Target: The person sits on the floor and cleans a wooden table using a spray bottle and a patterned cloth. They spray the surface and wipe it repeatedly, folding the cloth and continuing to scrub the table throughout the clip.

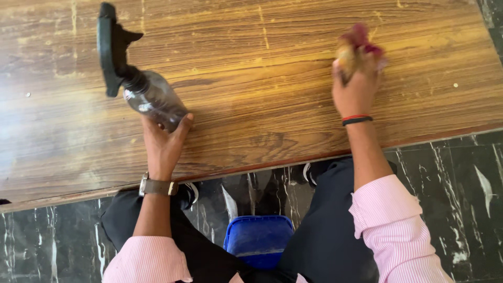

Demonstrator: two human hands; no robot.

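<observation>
Hands work well apart over a scratched wooden tabletop point(262, 105): the left hand point(163, 144) is wrapped around the base of a clear spray bottle point(152, 97), which tilts away from the person with its black trigger head point(111, 50) pointing toward the far edge of the tabletop, while the right hand point(356, 86) is closed on a crumpled cloth point(359, 47) of yellowish and reddish colours, pressed down against the wood near the right side. A watch with a brown strap point(157, 186) sits on the left wrist, and dark and red bands point(357, 119) circle the right wrist. Both sleeves are pink striped. Below the tabletop edge, a blue plastic bucket point(258, 240) stands on the dark marbled floor point(461, 199) between the person's legs
</observation>
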